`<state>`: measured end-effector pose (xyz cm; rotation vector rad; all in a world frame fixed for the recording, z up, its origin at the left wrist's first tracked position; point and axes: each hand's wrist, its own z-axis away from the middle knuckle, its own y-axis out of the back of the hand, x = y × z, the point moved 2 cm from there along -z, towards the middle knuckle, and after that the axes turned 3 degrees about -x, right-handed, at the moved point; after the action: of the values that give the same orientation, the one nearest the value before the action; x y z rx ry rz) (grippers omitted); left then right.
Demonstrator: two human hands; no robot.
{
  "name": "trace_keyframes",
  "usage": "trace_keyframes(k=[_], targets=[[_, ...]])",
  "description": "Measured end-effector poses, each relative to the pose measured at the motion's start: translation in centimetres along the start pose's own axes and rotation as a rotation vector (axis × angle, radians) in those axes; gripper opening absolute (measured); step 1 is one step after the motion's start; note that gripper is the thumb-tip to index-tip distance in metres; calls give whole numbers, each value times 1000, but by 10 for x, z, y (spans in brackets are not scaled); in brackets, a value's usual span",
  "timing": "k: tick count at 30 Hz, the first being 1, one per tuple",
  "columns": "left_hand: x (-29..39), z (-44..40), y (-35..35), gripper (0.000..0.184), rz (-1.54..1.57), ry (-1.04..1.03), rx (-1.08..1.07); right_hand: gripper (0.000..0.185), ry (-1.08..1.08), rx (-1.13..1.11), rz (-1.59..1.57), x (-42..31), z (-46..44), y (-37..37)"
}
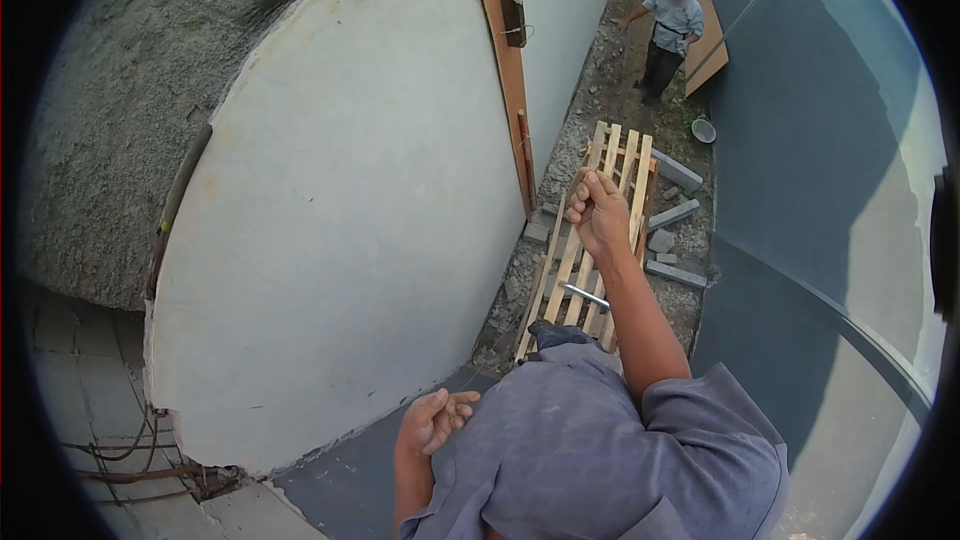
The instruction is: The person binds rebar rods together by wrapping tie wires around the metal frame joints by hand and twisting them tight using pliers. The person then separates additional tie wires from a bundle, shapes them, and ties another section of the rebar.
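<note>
- While the right hand (603, 215) is held raised ahead of the body, its fingers are curled towards the thumb; whether anything thin is gripped cannot be told
- Behind the right hand, wooden slats (564, 272) are seen running lengthwise; whether they are touched is unclear
- Beside the right forearm, nearer the body, a metal rod (586, 296) is seen
- The left hand (437, 422) is held loosely open, fingers bent, between the white wall (350, 220) and the shirt (600, 440)
- Right of the right hand, grey blocks (675, 274) are scattered

Slatted platform (643, 165) between two walls (340, 220); blocks (677, 170) along its right; person (672, 20) beyond.
</note>
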<state>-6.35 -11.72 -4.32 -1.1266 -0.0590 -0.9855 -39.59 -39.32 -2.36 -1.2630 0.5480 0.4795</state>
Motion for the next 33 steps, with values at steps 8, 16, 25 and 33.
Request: trace_keyframes(k=[8, 16, 25, 33], targets=[[0, -1, -19, 37, -378, 127, 286, 22, 25, -22, 33, 3, 4, 8], [6, -10, -26, 27, -673, 212, 405, 20, 39, -11, 55, -4, 14, 9], [-8, -33, -13, 14, -1036, 190, 407, 22, 57, 34, 62, -18, 31, 22], [-23, -84, -46, 29, -1192, 1, 185, 23, 20, -65, 61, -4, 66, -4]])
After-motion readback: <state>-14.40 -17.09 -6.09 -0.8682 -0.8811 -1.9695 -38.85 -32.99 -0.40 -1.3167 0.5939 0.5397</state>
